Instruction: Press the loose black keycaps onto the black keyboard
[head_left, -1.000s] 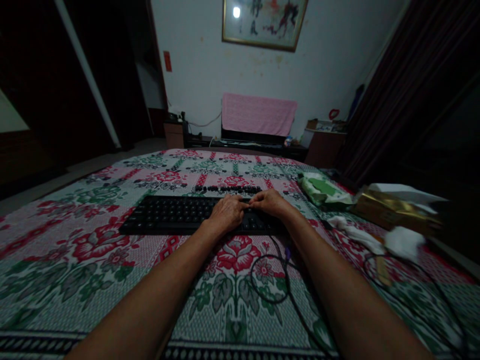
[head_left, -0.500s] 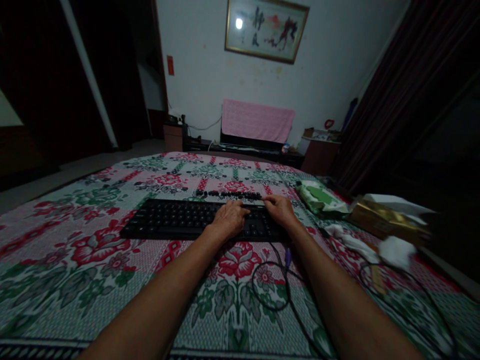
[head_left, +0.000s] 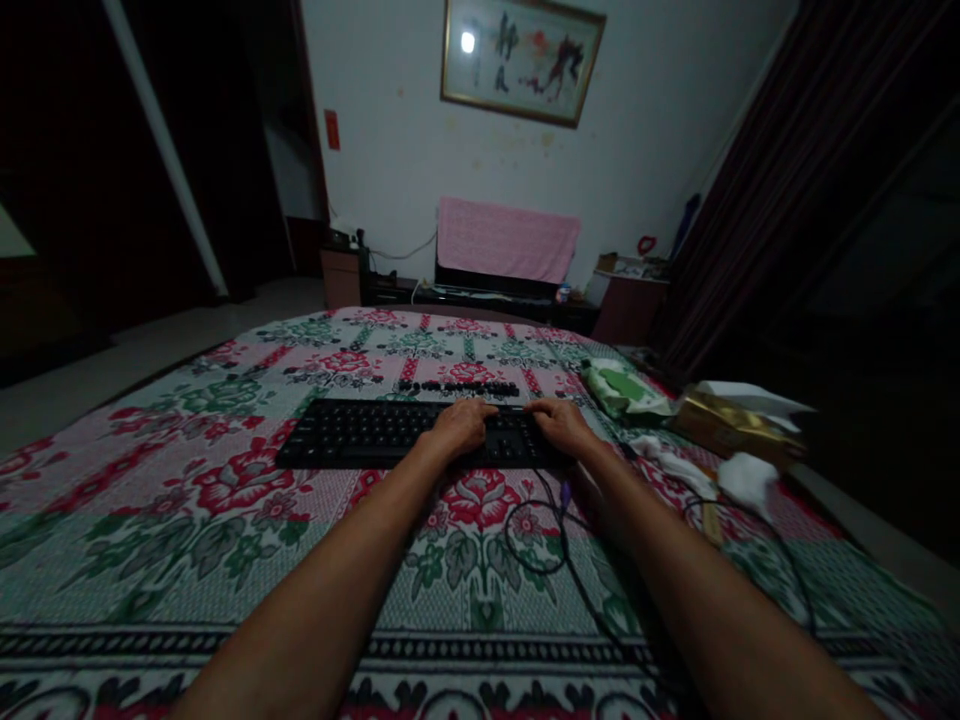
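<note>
The person's right hand (head_left: pixel 561 425) has moved off to the right since a second ago, when its fingertips met those of the left hand (head_left: pixel 461 425); a gap now parts the two, while the left hand keeps to its place on the keyboard (head_left: pixel 360 432). The keyboard lies flat on the flowered cloth (head_left: pixel 142 565), in front of the person, its long side running across the view. The left hand rests palm down over the keys right of the middle, fingers loosely bent and one finger stretched toward the right hand; whether it grips anything cannot be told. The right hand is over the keyboard's right end, its thumb and fingertips drawn close together near the far edge; whether something small sits between them cannot be told. Just beyond that edge, small black pieces (head_left: pixel 457 387) lie in a row, apart from the keyboard, their right end near the right fingertips. A looped black cable (head_left: pixel 570 570) and a purple plug (head_left: pixel 565 495) lie on the near side. To the right are a green pack (head_left: pixel 626 390), a gold box (head_left: pixel 731 425) and crumpled white tissue (head_left: pixel 746 478).
</note>
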